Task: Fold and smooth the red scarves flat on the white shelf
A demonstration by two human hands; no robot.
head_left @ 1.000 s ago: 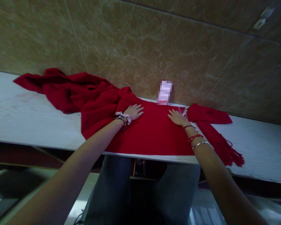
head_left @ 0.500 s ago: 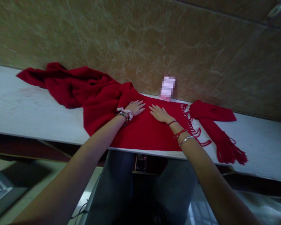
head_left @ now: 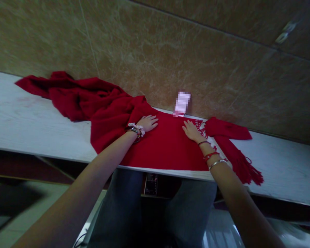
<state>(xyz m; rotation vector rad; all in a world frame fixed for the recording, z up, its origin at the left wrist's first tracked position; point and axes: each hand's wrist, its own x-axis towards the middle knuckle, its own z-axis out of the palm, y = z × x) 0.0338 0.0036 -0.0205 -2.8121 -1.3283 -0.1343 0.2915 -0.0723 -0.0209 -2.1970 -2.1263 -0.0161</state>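
Observation:
A red fringed scarf lies spread flat on a white table in front of me, its left part bunched in a heap toward the back left. My left hand rests flat on the scarf, fingers stretched out, beside the bunched folds. My right hand lies flat and open on the smoothed part near the fringed end. A second red scarf piece with tassels lies to the right, its tassels near the table's front edge.
A small pink-and-white object stands against the brown marbled wall just behind the scarf. The table's front edge runs across below my wrists; my legs and a dark shelf are beneath it.
My right hand slid right across the scarf, from near my left hand back toward the fringed end. My left hand stayed in place.

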